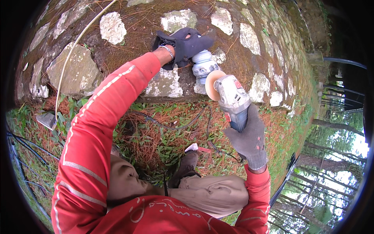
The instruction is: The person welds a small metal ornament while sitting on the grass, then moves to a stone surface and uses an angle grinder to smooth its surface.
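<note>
The right hand (249, 136) is holding the grinder (233, 95), its fingers wrapping around the body. The disc (212, 85) is standing just beside the grey piece (205, 69) on the stone wall (167, 86); the left hand (187, 46) is covering its far end, fingers pinching or not, I cannot tell.

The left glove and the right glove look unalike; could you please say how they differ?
The left glove is nearly black; the right glove is grey. The left glove is against a pale blue ridged piece; the right glove wraps an angle grinder. A bracelet shows beside the left glove, none beside the right glove. Both are worn with red sleeves.
</note>
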### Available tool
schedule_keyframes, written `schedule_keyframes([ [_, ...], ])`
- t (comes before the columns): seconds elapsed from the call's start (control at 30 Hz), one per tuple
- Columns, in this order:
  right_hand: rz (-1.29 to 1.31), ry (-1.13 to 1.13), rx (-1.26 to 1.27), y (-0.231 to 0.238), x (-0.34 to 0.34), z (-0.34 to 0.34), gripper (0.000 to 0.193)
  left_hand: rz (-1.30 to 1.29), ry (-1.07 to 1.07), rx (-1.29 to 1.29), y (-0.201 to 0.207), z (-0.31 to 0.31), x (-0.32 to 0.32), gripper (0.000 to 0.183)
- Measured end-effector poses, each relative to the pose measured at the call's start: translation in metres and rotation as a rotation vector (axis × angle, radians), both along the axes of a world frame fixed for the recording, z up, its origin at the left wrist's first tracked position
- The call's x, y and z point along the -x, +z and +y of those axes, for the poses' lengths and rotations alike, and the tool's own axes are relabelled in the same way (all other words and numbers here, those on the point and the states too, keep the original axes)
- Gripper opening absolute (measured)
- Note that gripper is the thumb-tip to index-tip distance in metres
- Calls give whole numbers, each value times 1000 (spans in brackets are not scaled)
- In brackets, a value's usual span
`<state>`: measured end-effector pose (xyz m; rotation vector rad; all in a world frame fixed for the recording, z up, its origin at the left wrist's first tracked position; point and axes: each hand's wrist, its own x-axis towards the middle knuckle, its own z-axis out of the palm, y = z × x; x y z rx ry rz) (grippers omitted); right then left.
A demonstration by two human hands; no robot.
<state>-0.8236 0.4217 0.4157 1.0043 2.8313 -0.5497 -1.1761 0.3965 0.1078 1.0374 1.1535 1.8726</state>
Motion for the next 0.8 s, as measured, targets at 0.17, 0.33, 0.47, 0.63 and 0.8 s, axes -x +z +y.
schedule_keyframes([
  [0.17, 45, 82, -64, -6, -3, 4, 72, 500, 270, 335, 21, 9, -16, 51],
  [0.33, 7, 89, -90, -4, 11, -6, 73, 704, 299, 226, 34, -5, -15, 55],
  [0.47, -76, 23, -103, -1, 12, -6, 72, 632, 307, 360, 57, -7, -24, 51],
  [0.63, 16, 149, -96, -7, 19, -12, 74, 919, 499, 150, -14, -16, 19, 51],
  [0.8, -36, 98, -139, -5, 9, -4, 75, 549, 288, 301, 23, -2, -8, 48],
])
